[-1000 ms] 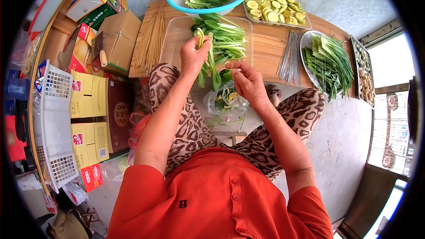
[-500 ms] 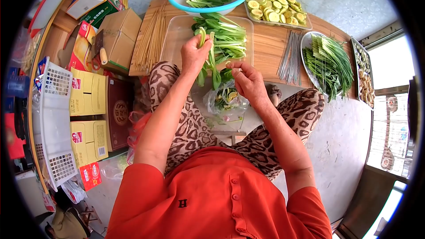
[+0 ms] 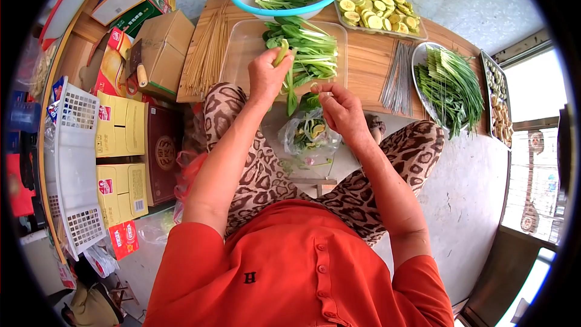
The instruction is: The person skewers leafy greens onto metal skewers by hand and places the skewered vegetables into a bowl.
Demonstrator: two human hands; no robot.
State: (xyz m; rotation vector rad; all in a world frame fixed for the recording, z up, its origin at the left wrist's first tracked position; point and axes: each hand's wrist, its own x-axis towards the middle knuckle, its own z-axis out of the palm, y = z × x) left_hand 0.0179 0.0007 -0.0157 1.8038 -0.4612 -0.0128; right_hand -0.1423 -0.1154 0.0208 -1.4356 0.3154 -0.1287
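My left hand (image 3: 268, 77) is closed around a leafy green stalk (image 3: 282, 52), its pale end sticking up above the fingers. Below that hand a dark leaf (image 3: 292, 102) hangs down. My right hand (image 3: 342, 108) pinches a dark green leaf (image 3: 310, 102) between thumb and fingers, just right of the left hand. Behind them lies a pile of leafy greens (image 3: 311, 54) in a clear plastic tray (image 3: 242, 31) on the wooden table. Under my hands, between the knees, a clear plastic bag (image 3: 327, 137) holds leaf scraps.
A blue-rimmed basin (image 3: 238, 1) of greens and a tray of sliced squash (image 3: 375, 9) stand at the back. Bamboo skewers (image 3: 206, 54) lie left, metal skewers (image 3: 397, 79) right, beside a plate of chives (image 3: 448, 88). A knife (image 3: 138, 66) is by the cardboard box (image 3: 163, 48).
Both hands have shifted only slightly. The stalk in my left hand has tilted a little to the right, and the hanging leaves have changed position beneath it.
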